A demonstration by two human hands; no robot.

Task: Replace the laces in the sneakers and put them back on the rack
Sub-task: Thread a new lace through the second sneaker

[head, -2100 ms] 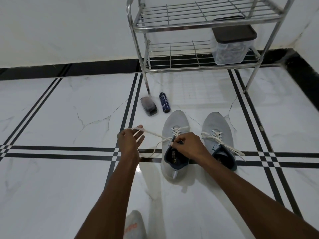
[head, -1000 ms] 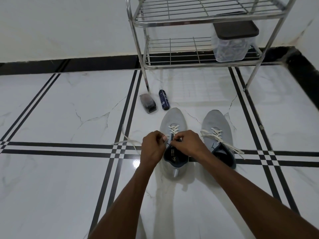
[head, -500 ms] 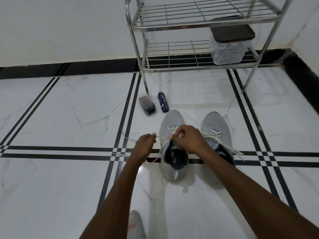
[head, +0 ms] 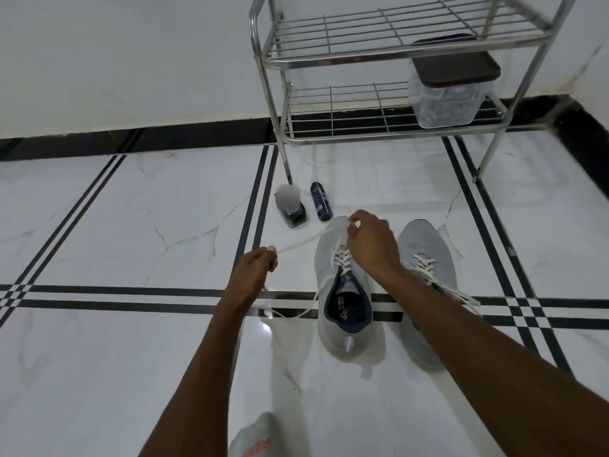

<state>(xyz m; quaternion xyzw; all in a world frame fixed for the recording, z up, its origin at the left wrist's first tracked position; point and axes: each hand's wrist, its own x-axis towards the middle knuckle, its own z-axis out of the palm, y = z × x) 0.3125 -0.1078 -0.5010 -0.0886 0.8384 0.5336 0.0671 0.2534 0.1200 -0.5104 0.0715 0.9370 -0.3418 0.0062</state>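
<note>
- Pulling on a white lace (head: 298,245), the left hand (head: 255,268) sits on the left of the scene, low over the floor (head: 115,341) and well to the left of the left sneaker (head: 346,311); its fingers (head: 271,255) are curled and pinch the lace near the thumb tip.
- From that pinch the lace runs up and to the right, fairly taut, toward the toe of the left sneaker; a second, slack run drops from the hand, loops over the floor and climbs back to the upper eyelets.
- The left sneaker lies with its long axis running away from the person, heel near and toe far, so the lace crosses it at a slant, not along it.
- The right hand (head: 370,245) hovers over the toe end of that sneaker, nearer to the eyelets than the left hand is; its fingers (head: 354,222) pinch the far end of the taut lace.
- Judging from this, the next threading falls to the right hand, which must bring the tip back toward the person to reach the open upper eyelets.
- Right of it stands the right sneaker (head: 425,258), already laced, its ends trailing loose on the floor.
- The rack (head: 379,54) stands beyond both, and neither shoe is on it yet.
</note>
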